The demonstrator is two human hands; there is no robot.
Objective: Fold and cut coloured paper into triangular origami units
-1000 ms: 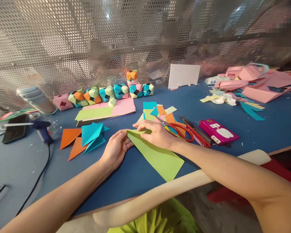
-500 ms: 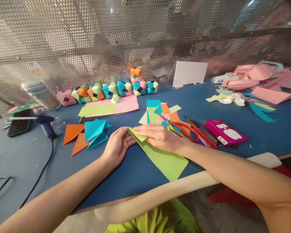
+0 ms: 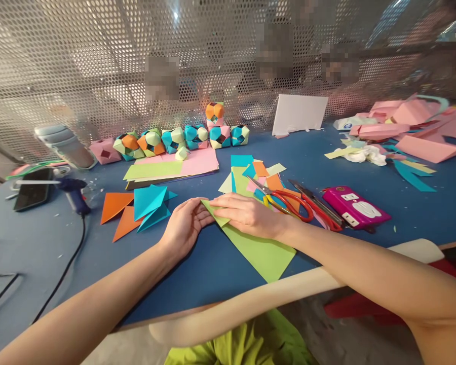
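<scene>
A light green sheet of paper [image 3: 264, 248] lies slantwise on the blue table, with its far corner folded over into a flap. My left hand [image 3: 186, 223] is curled at the flap's left edge and grips the folded corner. From the right, my right hand [image 3: 247, 215] lies over the flap, its fingers together and pressing on the paper. Left of my hands are folded blue paper pieces [image 3: 150, 203] and orange triangles [image 3: 116, 207]. Just beyond my right hand sit red-handled scissors [image 3: 294, 203] on coloured paper scraps.
A row of paper polyhedra [image 3: 173, 141] stands behind stacked paper [image 3: 199, 163]. On the left are a hot glue gun [image 3: 74, 195], its cord, a phone [image 3: 34, 190] and a tumbler [image 3: 66, 147]. A purple case [image 3: 355, 208] and pink paper strips [image 3: 414, 126] lie right.
The folded flap shows narrower and flatter under my right fingers. Both hands stay nearly in place, and the view has shifted slightly.
</scene>
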